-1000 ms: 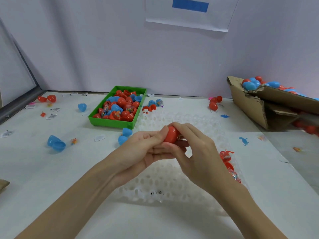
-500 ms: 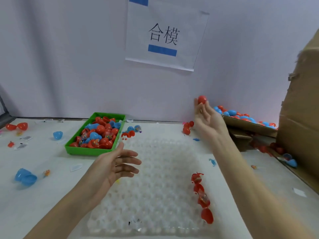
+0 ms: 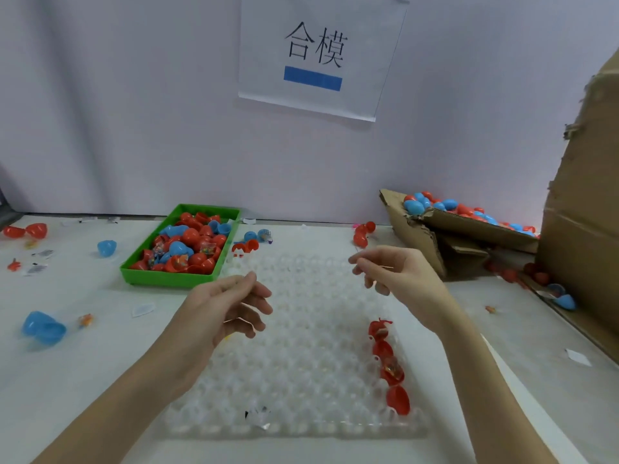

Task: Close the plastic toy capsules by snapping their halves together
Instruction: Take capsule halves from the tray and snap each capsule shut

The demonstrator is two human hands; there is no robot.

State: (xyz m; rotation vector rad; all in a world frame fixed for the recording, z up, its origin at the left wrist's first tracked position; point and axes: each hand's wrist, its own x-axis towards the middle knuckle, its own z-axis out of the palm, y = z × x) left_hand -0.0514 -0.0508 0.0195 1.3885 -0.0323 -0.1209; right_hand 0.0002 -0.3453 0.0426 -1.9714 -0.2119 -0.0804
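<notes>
Red capsules (image 3: 388, 365) sit in a column of pockets at the right edge of the clear tray (image 3: 301, 380). Left hand (image 3: 224, 309) hovers over the tray's left side, fingers loosely curled, holding nothing. Right hand (image 3: 392, 272) hovers above the far right corner, likewise relaxed and empty. Green bin (image 3: 167, 279) of red and blue capsule halves stands beyond on the surface (image 3: 83, 363).

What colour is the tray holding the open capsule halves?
Bright green tray, clearest in the head view, left of the hands.
</notes>
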